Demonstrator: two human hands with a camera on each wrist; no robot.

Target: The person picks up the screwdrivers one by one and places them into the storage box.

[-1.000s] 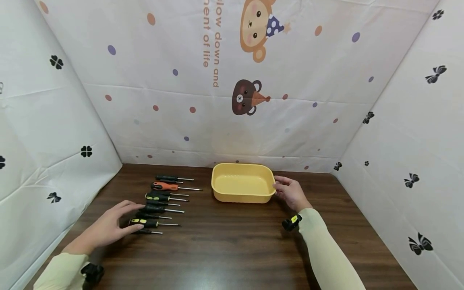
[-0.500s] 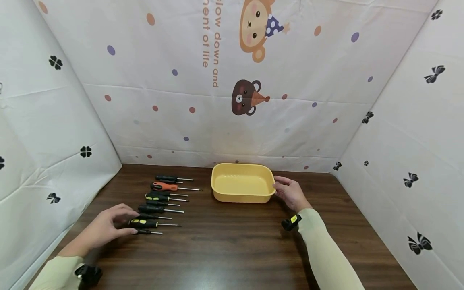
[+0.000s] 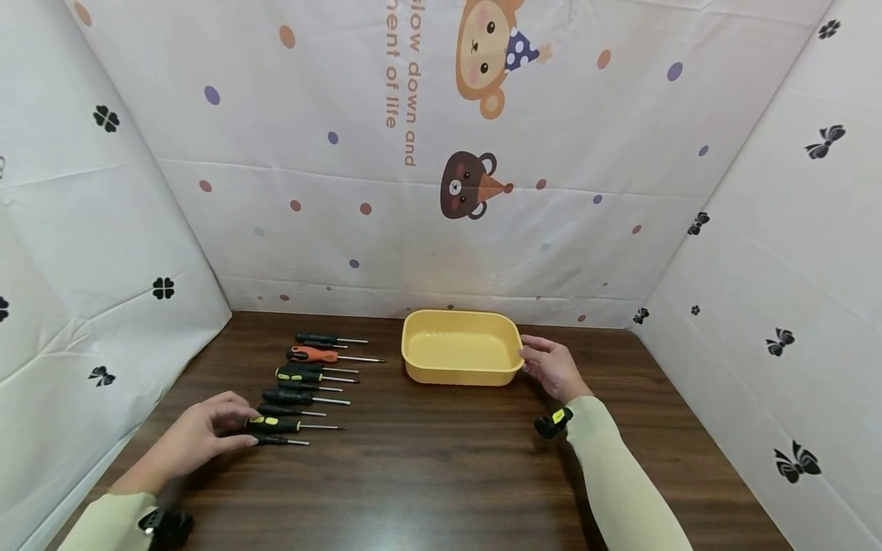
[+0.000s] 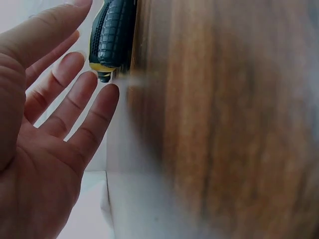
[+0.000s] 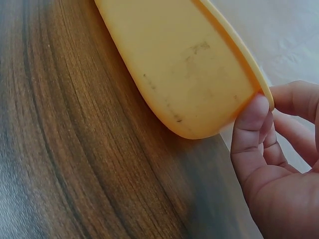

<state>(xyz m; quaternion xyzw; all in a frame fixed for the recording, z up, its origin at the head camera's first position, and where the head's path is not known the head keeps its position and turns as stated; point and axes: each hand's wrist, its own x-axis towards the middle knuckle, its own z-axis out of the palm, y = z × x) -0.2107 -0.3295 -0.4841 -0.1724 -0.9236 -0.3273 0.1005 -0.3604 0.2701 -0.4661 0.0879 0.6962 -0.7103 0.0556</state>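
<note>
Several screwdrivers lie in a column on the left of the table, tips to the right. My left hand (image 3: 200, 436) is at the handle end of a black and yellow screwdriver (image 3: 272, 425), near the column's front. In the left wrist view, the ribbed handle stands by the fingertips (image 4: 107, 94), which are parted and fairly straight. A smaller black screwdriver (image 3: 276, 441) lies just in front of it, beside the thumb. At the back, my right hand (image 3: 553, 367) pinches the right rim of a yellow plastic tub (image 3: 463, 377) between thumb and fingers.
Farther back in the column is an orange-handled screwdriver (image 3: 313, 354), with a black one (image 3: 317, 337) behind it. White printed cloth (image 3: 331, 237) walls off the back and both sides of the dark wooden table (image 3: 427, 467).
My left hand has drawn back and slightly to the left, from over the screwdrivers to the handle end of the black and yellow one. The right hand and tub stay put.
</note>
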